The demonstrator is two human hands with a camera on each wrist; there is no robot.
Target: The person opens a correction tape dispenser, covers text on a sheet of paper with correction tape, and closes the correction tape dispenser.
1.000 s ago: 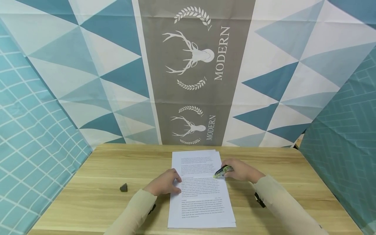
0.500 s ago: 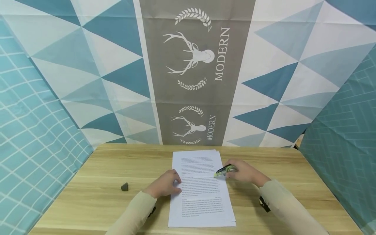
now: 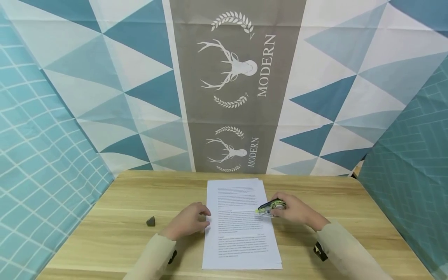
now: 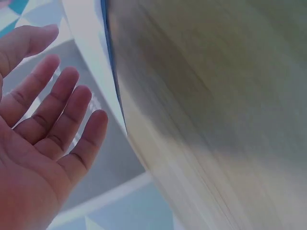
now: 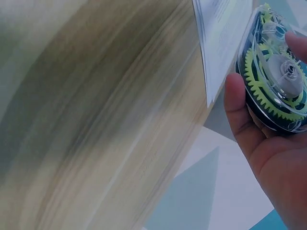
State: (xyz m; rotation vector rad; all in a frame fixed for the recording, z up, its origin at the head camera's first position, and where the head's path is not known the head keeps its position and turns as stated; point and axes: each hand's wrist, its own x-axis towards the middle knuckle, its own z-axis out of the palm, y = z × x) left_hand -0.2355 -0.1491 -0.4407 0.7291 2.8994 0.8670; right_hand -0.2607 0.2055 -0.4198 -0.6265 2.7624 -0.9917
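Note:
Printed sheets of white paper (image 3: 245,245) lie stacked on the wooden table, their edges slightly offset at the right. My right hand (image 3: 296,210) holds a correction tape dispenser (image 3: 272,207) over the sheets' right edge, its yellow-green tip pointing left at the text. Through its clear case, green gears and a white reel show in the right wrist view, pinched between thumb and fingers. Just left of the sheets, my left hand (image 3: 188,221) is relaxed and holds nothing. Its palm and parted fingers (image 4: 74,120) show in the left wrist view.
A small dark angular piece (image 3: 151,221) lies on the table (image 3: 115,241) to the left of my left hand. Patterned cloth (image 3: 224,77) with deer motifs hangs behind the table's far edge, with blue-green cloths at both sides.
My left hand has shifted left, away from the sheets' left edge. My right hand has moved slightly right with the correction tape dispenser, whose clear side now shows more.

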